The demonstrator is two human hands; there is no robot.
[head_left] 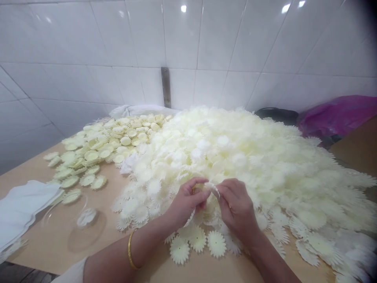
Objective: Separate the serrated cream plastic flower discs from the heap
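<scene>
Between my two hands is a small pale flower-shaped disc [213, 188] with a toothed edge, seen nearly edge-on. My left hand [188, 200] pinches its left side between thumb and fingers; a gold bangle circles that wrist. My right hand [238, 208] grips the right side with bent fingers. Whether the piece is one layer or several cannot be made out. Just below the hands, loose flower-shaped discs [216, 243] with toothed rims and small centre holes lie on the table. A big heap of thin pale discs [224, 145] rises right behind my hands.
Thicker stacked flower discs [97, 153] are piled at the left. A white cloth or paper sheet [23, 208] lies at the left edge, near a white object [87, 217] on a clear round base. Behind the heap are a tiled wall [182, 39] and a purple plastic bag [338, 116].
</scene>
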